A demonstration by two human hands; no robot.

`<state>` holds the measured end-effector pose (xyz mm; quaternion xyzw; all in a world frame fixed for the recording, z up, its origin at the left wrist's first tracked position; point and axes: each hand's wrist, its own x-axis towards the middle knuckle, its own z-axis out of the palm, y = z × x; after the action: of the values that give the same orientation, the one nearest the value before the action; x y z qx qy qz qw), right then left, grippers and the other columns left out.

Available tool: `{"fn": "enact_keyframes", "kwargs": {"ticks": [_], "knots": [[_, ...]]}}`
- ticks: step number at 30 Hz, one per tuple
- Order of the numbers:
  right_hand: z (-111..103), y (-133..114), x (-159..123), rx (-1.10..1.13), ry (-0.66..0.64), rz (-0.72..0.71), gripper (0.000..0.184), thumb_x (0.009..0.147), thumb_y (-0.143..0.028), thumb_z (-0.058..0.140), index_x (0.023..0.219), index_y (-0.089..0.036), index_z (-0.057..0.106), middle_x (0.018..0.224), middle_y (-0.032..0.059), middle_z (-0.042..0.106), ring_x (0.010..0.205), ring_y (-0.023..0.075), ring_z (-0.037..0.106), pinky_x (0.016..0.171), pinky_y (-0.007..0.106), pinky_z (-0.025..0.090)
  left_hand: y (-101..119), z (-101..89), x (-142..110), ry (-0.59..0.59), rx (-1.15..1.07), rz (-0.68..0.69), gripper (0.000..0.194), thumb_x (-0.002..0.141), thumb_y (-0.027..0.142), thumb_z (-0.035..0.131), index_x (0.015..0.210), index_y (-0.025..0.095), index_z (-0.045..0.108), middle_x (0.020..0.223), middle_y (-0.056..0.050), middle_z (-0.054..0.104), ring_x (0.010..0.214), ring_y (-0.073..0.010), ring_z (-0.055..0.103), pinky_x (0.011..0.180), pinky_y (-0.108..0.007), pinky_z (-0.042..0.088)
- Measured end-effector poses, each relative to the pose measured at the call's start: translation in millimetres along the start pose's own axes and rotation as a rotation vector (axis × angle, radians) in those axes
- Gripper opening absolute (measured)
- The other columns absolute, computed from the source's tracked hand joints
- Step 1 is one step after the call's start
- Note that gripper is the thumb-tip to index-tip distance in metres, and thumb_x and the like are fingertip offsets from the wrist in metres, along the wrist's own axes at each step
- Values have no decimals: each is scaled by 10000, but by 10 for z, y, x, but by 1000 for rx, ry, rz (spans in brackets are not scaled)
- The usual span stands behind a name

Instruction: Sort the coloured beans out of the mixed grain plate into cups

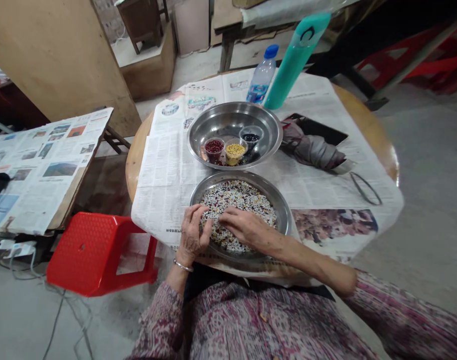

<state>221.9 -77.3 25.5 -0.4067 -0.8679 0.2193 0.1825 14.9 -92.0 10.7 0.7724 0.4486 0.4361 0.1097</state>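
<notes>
A round metal tray (pixel 284 210) in front of me holds a mixed layer of white grains (pixel 228 197) with dark red, yellow and black beans among them. My left hand (pixel 192 232) lies at the tray's left rim, its fingers bent over the edge and its thumb apart from them. Over the middle of the grains is my right hand (pixel 243 227), fingers bent and drawn together, tips down at the grains. Whatever is between those fingertips is hidden. Behind the tray, a larger metal basin (pixel 232 112) contains small cups of red beans (pixel 214 146), yellow beans (pixel 235 150) and black beans (pixel 250 137).
Newspaper (pixel 160 185) covers the round table (pixel 382 135). A water bottle (pixel 263 75) and a teal bottle-shaped object (pixel 298 62) stand behind the basin. A folded grey umbrella (pixel 318 147) lies at right. On the floor to the left is a red stool (pixel 89 255).
</notes>
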Motion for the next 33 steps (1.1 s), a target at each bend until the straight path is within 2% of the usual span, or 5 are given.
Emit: {"fn": "enact_keyframes", "kwargs": {"ticks": [10, 15, 20, 27, 33], "knots": [[-211, 333, 433, -339, 149, 294, 324, 1011, -296, 458, 1176, -127, 680, 1151, 188, 677, 1096, 325, 577, 903, 428, 489, -8, 4, 7, 8, -40, 12, 267, 1014, 228, 518, 1263, 164, 589, 1192, -123, 620, 1159, -224, 600, 1051, -400, 514], [-113, 198, 503, -90, 3, 114, 192, 962, -201, 496, 969, -171, 685, 984, 114, 659, 895, 219, 590, 815, 327, 460, 11, 3, 18, 20, -32, 21, 250, 1010, 215, 527, 1244, 161, 597, 1180, -116, 629, 1139, -214, 605, 1036, -388, 529], [-231, 61, 126, 187, -170, -31, 188, 939, -136, 500, 957, -179, 682, 908, 62, 677, 813, 172, 616, 784, 303, 471, 5, 7, 4, 8, -8, 6, 238, 1010, 222, 517, 1224, 168, 608, 1162, -115, 636, 1129, -222, 619, 1020, -409, 541], [-143, -20, -312, 18, -178, -164, 260, 939, -104, 517, 1096, -210, 695, 1003, 72, 690, 909, 189, 647, 763, 296, 500, 21, 0, 14, -1, -15, -1, 217, 1016, 229, 517, 1196, 164, 619, 1151, -113, 644, 1113, -216, 624, 1010, -398, 541], [-292, 287, 16, -286, -29, 161, 243, 989, -213, 473, 1047, -193, 709, 1065, 121, 675, 996, 245, 629, 768, 334, 507, 27, -8, 20, -2, -7, 3, 202, 1015, 232, 526, 1175, 169, 633, 1142, -109, 644, 1113, -217, 622, 1015, -400, 537]]}}
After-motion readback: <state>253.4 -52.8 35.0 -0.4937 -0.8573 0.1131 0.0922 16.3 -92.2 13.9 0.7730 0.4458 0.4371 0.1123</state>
